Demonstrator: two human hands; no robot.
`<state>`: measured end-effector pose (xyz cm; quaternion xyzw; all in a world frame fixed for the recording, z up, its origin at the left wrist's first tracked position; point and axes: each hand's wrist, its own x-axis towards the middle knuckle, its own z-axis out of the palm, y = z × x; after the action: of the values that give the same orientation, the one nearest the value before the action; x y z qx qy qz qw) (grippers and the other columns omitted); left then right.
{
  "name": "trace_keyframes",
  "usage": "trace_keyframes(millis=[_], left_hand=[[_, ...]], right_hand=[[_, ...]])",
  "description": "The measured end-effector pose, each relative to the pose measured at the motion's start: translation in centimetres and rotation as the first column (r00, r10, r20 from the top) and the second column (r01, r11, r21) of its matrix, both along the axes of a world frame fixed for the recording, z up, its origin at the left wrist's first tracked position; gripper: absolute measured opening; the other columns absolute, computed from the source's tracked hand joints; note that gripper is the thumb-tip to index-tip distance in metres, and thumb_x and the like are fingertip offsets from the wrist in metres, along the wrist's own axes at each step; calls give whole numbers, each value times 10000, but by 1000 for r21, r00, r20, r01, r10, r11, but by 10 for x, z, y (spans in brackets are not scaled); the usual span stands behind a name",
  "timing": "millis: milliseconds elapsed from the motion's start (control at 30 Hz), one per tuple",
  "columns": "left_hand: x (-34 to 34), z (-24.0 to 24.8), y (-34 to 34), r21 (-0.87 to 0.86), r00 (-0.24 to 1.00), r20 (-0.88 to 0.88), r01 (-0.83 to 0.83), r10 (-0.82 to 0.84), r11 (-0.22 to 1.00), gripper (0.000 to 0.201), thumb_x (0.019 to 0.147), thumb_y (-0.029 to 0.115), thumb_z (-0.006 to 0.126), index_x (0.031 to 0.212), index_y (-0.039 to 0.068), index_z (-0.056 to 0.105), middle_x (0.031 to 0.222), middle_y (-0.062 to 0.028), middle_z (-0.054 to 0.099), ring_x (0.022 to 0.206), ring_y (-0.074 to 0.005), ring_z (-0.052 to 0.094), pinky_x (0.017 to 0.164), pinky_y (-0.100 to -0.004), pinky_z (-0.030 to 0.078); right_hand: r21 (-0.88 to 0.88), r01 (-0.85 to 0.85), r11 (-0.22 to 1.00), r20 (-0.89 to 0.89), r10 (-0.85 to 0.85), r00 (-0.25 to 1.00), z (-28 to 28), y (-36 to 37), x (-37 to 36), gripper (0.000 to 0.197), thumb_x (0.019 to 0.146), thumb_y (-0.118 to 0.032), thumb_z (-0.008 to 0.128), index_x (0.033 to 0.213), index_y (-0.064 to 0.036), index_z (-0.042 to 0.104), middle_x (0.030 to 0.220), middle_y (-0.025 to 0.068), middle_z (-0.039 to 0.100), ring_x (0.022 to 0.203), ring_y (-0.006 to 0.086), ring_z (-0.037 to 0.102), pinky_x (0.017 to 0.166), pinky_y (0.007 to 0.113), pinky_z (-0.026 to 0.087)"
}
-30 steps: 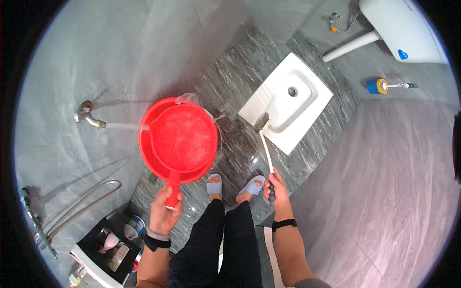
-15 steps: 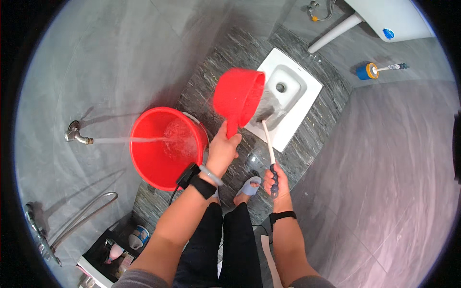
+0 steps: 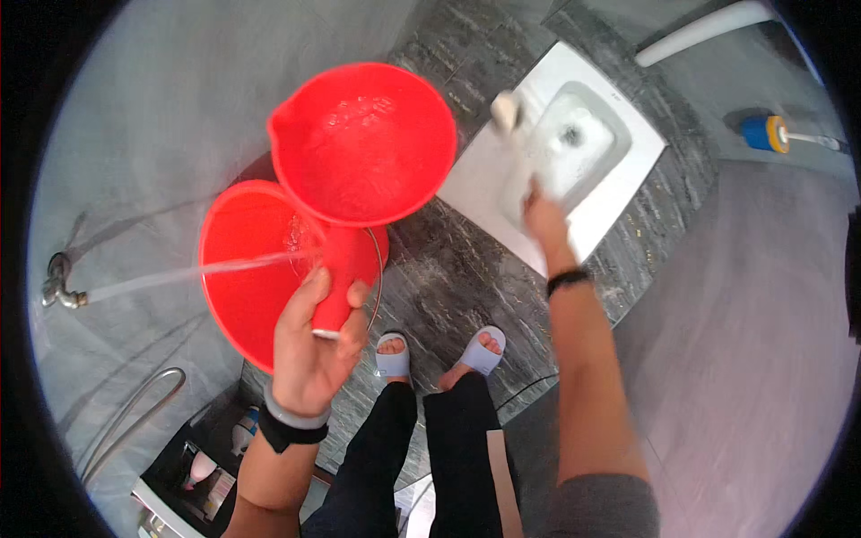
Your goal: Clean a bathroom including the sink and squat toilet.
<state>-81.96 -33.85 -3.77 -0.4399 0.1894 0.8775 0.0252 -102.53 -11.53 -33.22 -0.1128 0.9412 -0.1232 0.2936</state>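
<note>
My left hand (image 3: 314, 345) is closed around the handle of a red dipper (image 3: 368, 157) that has water in it. The dipper is held above the far side of a red bucket (image 3: 242, 278) and hides part of it. Over the white squat toilet (image 3: 484, 179), my right hand (image 3: 545, 220) is closed on a brush; motion smears both the hand and the handle. The pale brush head (image 3: 507, 111) points up and away, above the toilet's left rim. Water shows in the toilet's basin.
A wall tap (image 3: 65, 282) at left sends a stream into the bucket. Below it are a shower hose (image 3: 134, 412) and a black bin of bottles (image 3: 193, 480). A blue-and-yellow brush (image 3: 765, 134) is by the right wall; a white pipe (image 3: 704, 33) slants above.
The dipper has swung left from the toilet to above the bucket and now holds water. My right hand has moved forward over the toilet, tipping the brush head up out of the basin.
</note>
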Motion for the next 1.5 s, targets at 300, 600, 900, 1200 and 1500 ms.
trace_keyframes(millis=[300,600,900,1200,1500], left_hand=[[-26,-42,16,-266,992,123,20,14,964,378,968,283,470,1260,46,431,867,-80,559,476,-119,475,441,-236,407],[-60,-61,56,-215,974,99,222,-204,951,410,955,233,517,1331,100,419,825,-62,562,511,-122,506,436,-228,391],[-36,-62,80,-184,942,238,282,-236,942,462,958,157,505,1399,103,378,784,-39,561,486,-100,496,410,-223,363],[-31,-121,92,-527,743,518,668,-424,526,658,856,193,607,1438,49,334,754,-74,613,518,-198,581,461,-316,471],[-63,-132,99,-664,490,747,594,-450,-454,679,830,133,627,1436,97,323,941,-219,581,804,-427,599,686,-503,493]], right_hand=[[-71,-280,957,-525,203,827,-55,16,-45,450,914,-243,493,1322,-56,457,902,273,658,827,428,654,804,543,490],[176,294,939,-176,-264,948,9,144,-168,427,912,-220,425,1279,-8,477,1126,260,616,1064,423,591,901,499,473],[13,218,976,230,-215,949,19,162,184,602,905,-245,523,1453,-138,299,793,296,624,705,460,623,640,512,497],[-20,996,90,932,-359,51,72,70,149,547,959,-307,518,1457,-181,328,602,26,515,406,132,451,346,290,341],[-23,980,-198,978,-208,-19,97,106,168,491,985,-336,464,1451,-270,325,629,23,493,394,104,393,349,259,339]])
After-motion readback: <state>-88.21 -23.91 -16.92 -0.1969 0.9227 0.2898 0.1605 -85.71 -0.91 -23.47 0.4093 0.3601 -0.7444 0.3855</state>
